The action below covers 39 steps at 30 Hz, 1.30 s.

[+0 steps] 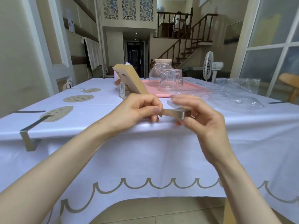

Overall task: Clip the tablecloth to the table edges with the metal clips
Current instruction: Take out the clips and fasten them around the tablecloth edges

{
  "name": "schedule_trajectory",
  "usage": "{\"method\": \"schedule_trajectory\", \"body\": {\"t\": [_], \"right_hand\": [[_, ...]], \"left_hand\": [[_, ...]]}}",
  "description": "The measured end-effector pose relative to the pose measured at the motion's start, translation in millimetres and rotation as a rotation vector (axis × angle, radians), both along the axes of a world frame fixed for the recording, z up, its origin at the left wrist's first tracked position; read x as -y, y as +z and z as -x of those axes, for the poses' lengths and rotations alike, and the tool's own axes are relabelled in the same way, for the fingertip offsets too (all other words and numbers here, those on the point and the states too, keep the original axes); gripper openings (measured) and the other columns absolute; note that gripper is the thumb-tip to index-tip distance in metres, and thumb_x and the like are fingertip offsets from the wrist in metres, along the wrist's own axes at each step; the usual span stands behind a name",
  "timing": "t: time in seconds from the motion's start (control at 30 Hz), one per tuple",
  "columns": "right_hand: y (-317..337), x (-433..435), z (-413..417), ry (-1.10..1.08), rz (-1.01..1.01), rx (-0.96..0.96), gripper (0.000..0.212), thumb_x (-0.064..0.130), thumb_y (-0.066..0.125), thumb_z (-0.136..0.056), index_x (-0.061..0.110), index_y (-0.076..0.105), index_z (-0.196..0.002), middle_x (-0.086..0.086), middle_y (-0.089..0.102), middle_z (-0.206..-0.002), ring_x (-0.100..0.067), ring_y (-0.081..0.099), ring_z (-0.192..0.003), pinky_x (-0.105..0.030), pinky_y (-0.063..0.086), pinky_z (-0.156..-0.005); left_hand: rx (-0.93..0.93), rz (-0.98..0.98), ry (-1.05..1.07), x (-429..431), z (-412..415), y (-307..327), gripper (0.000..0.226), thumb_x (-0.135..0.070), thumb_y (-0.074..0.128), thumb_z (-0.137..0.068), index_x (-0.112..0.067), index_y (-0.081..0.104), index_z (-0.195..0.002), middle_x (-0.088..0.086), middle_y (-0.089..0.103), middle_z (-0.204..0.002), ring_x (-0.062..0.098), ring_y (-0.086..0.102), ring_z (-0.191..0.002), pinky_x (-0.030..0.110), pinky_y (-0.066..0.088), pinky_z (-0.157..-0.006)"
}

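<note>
A white tablecloth (145, 147) with beige wave trim covers the table and hangs over its near edge. Both hands hold one metal clip (174, 113) in the air just above that edge. My left hand (139, 109) pinches the clip's left end between thumb and fingers. My right hand (202, 115) curls round its bent right end, its fingertips blurred. A second metal clip (30, 136) is clamped over the near edge at the left. More dark clips (27, 111) lie along the left side, and one clip (275, 102) at the right edge.
A tan picture frame (131, 80) leans on the table behind my hands. A pink tray (191, 91) carries a glass jug and a glass pot. Crumpled clear plastic bag (234, 94) lies at the right. A white fan (210, 67) and a wooden chair (289, 88) stand beyond.
</note>
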State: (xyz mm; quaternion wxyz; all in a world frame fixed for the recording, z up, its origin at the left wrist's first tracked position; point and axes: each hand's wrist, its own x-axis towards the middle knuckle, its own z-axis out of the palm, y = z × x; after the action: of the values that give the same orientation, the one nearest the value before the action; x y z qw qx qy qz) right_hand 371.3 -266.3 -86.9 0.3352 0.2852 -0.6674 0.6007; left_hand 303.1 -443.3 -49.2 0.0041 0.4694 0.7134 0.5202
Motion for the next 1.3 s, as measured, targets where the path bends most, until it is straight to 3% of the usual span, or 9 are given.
{"method": "schedule_trajectory", "body": {"t": [0.2,0.27,0.33,0.5,0.7,0.87,1.03,1.13,1.3], "right_hand": [[-17,-1,4,-0.073,0.023,-0.026,0.012,0.005,0.074,-0.066,0.013,0.069,-0.074,-0.003,0.069,-0.095,-0.023,0.064,-0.095,-0.040,0.054,-0.078],[-22,2,3,-0.172,-0.001,-0.042,0.012,0.009,0.076,-0.065,0.017,0.067,-0.068,0.001,0.066,-0.093,-0.014,0.062,-0.085,-0.025,0.049,-0.071],[-28,6,0,-0.225,-0.069,-0.069,0.008,0.014,0.074,-0.069,0.020,0.068,-0.069,0.005,0.060,-0.094,-0.008,0.059,-0.077,-0.014,0.042,-0.070],[-49,17,0,-0.298,-0.050,-0.110,0.003,0.019,0.069,-0.078,0.018,0.071,-0.076,0.009,0.061,-0.080,-0.015,0.059,-0.068,-0.029,0.049,-0.059],[-56,20,1,-0.242,0.111,-0.055,0.015,0.020,0.071,-0.072,0.031,0.072,-0.083,0.010,0.063,-0.086,-0.018,0.062,-0.073,-0.025,0.052,-0.064],[-68,16,2,-0.246,0.051,-0.112,0.017,0.007,0.070,-0.074,0.015,0.074,-0.088,0.005,0.064,-0.102,-0.015,0.065,-0.094,-0.023,0.053,-0.077],[-67,11,-1,-0.553,-0.082,-0.323,0.013,0.009,0.065,-0.079,0.017,0.071,-0.070,0.009,0.069,-0.090,-0.013,0.060,-0.099,-0.023,0.040,-0.087],[-66,10,0,-0.536,-0.072,-0.365,0.017,0.003,0.062,-0.081,0.010,0.070,-0.068,0.004,0.069,-0.086,-0.015,0.061,-0.102,-0.030,0.042,-0.093],[-70,18,-3,-0.569,-0.068,-0.392,0.021,0.008,0.056,-0.085,0.024,0.061,-0.073,0.009,0.065,-0.083,-0.011,0.061,-0.088,-0.031,0.044,-0.080]], "left_hand": [[-0.083,0.029,0.092,-3,5,-3,0.003,-0.008,0.058,-0.089,-0.008,0.058,-0.087,0.005,0.063,-0.078,0.011,0.062,-0.075,0.017,0.050,-0.074],[-0.130,0.045,0.137,-6,5,-4,0.004,-0.013,0.062,-0.087,-0.010,0.059,-0.089,-0.001,0.065,-0.080,0.013,0.064,-0.078,0.019,0.051,-0.076],[-0.170,0.064,0.182,-9,6,-5,0.011,-0.023,0.060,-0.081,-0.014,0.059,-0.087,-0.009,0.063,-0.078,0.009,0.062,-0.079,0.023,0.050,-0.077],[-0.334,0.189,0.265,-11,9,-9,0.024,-0.038,0.061,-0.078,-0.025,0.062,-0.098,-0.007,0.058,-0.095,0.004,0.056,-0.093,0.032,0.049,-0.085],[-0.701,0.360,0.300,-6,0,-20,0.033,-0.036,0.046,-0.089,-0.038,0.055,-0.121,-0.022,0.059,-0.121,0.003,0.054,-0.111,0.037,0.050,-0.086],[-0.729,0.473,0.318,-8,-2,-21,0.036,-0.043,0.044,-0.086,-0.047,0.035,-0.121,-0.025,0.053,-0.130,0.005,0.053,-0.116,0.037,0.049,-0.083],[-0.744,0.439,0.288,-6,-1,-21,0.035,-0.047,0.037,-0.086,-0.044,0.041,-0.121,-0.024,0.054,-0.126,0.004,0.053,-0.112,0.039,0.050,-0.080],[-0.732,0.409,0.287,-6,0,-21,0.037,-0.049,0.037,-0.084,-0.044,0.043,-0.120,-0.024,0.055,-0.125,0.003,0.054,-0.110,0.038,0.050,-0.080],[-0.743,0.377,0.283,-5,1,-22,0.034,-0.047,0.040,-0.085,-0.045,0.044,-0.118,-0.027,0.053,-0.126,0.003,0.055,-0.110,0.037,0.052,-0.079]]}}
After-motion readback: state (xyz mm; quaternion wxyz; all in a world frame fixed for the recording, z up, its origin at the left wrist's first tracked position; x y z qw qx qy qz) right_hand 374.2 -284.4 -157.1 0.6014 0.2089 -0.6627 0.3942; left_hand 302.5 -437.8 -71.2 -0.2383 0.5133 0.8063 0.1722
